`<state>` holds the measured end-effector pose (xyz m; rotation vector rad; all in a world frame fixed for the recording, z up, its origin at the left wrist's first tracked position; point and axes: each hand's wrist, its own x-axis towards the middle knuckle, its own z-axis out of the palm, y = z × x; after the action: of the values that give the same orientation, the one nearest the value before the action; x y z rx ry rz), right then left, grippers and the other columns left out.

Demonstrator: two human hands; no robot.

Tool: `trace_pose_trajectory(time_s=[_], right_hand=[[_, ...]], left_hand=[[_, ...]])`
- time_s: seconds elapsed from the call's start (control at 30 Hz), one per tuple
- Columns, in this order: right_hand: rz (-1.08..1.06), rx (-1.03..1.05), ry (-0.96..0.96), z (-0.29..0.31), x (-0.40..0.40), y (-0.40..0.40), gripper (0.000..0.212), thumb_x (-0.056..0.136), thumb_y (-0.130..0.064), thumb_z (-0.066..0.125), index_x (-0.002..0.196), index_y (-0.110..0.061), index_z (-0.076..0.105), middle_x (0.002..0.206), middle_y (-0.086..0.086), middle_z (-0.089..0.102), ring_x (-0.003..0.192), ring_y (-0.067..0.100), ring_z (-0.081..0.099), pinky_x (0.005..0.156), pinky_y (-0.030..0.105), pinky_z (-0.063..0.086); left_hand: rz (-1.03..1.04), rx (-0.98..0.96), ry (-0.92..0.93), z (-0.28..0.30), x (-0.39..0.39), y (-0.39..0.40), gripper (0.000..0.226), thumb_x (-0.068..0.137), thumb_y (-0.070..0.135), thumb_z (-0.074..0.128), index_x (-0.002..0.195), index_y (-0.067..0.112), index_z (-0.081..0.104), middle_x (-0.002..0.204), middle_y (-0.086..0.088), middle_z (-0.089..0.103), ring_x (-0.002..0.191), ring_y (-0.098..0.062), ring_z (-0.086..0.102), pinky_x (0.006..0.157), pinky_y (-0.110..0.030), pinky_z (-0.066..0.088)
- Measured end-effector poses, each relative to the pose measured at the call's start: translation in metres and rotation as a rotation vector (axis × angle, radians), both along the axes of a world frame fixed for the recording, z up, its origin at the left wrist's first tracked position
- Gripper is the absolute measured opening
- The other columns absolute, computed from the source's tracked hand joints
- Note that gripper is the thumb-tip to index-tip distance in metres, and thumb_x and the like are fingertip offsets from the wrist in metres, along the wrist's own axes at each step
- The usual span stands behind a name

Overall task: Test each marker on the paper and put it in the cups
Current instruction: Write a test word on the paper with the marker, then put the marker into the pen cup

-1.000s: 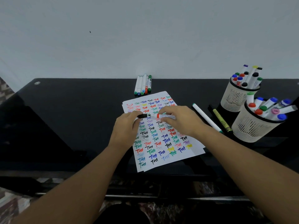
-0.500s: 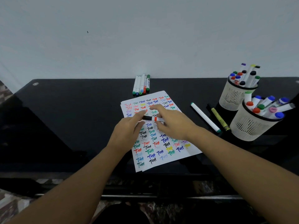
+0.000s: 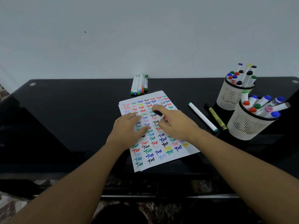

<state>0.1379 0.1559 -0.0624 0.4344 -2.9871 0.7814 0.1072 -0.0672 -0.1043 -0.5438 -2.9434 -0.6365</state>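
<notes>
The marker [image 3: 159,114] lay at frame centre over the paper [image 3: 161,152], gripped in the curled fingers of the right hand [image 3: 176,125] (tip hidden). The left hand [image 3: 127,130] pressed flat on the sheet, fingers straight. The cups [image 3: 242,125] stood at right. Risk: lifting the flat hand could let the sheet slide, smearing fresh ink.

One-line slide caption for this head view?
Right hand holds a marker over the paper, left hand flat on it, near two cups.
</notes>
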Motion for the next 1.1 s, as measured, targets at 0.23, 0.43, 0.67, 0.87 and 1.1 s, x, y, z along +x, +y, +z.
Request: trace_pose_trajectory(time_s=[0.23,0.43,0.67,0.87,1.1], right_hand=[[-0.068,-0.244,-0.098,0.006,-0.001,0.003,0.051,0.108,-0.014,0.036,0.142,-0.051,0.037,0.09,0.009,0.066,0.067,0.022,0.062,0.056,0.04,0.05],[-0.191,-0.584,-0.229,0.013,-0.001,0.011,0.033,0.104,-0.015,0.044,0.113,-0.039,0.064,0.116,-0.004,0.068,0.099,0.01,0.072,0.094,0.045,0.059],[-0.251,-0.727,-0.206,0.014,0.003,0.026,0.012,0.105,-0.029,0.061,0.113,-0.024,0.052,0.1,0.009,0.071,0.082,0.022,0.076,0.082,0.043,0.06],[-0.357,-0.57,-0.074,0.018,0.008,0.036,0.042,0.106,-0.054,0.049,0.107,-0.019,0.071,0.068,-0.013,0.063,0.061,0.006,0.054,0.063,0.029,0.047],[-0.375,-0.347,0.182,0.045,0.006,0.056,0.029,0.106,-0.04,0.056,0.125,-0.018,0.052,0.106,-0.002,0.072,0.09,0.012,0.07,0.078,0.028,0.057]], left_hand=[[0.013,-0.002,-0.007,0.0,-0.001,-0.001,0.076,0.09,0.072,0.052,0.15,0.024,0.049,0.159,0.002,0.04,0.148,-0.016,0.032,0.123,-0.046,0.024],[0.016,0.006,-0.003,-0.003,-0.003,-0.003,0.076,0.09,0.074,0.051,0.148,0.025,0.051,0.158,0.003,0.042,0.146,-0.015,0.033,0.122,-0.044,0.026],[0.022,-0.001,-0.018,-0.001,-0.002,-0.002,0.075,0.09,0.074,0.05,0.148,0.027,0.05,0.158,0.004,0.042,0.147,-0.015,0.032,0.123,-0.045,0.026],[0.024,0.009,-0.023,0.001,-0.001,-0.001,0.074,0.09,0.072,0.052,0.148,0.026,0.05,0.158,0.004,0.042,0.147,-0.016,0.033,0.122,-0.046,0.026],[0.022,0.01,-0.01,0.003,0.001,-0.001,0.074,0.09,0.071,0.053,0.148,0.025,0.052,0.157,0.003,0.043,0.146,-0.017,0.035,0.121,-0.044,0.028]])
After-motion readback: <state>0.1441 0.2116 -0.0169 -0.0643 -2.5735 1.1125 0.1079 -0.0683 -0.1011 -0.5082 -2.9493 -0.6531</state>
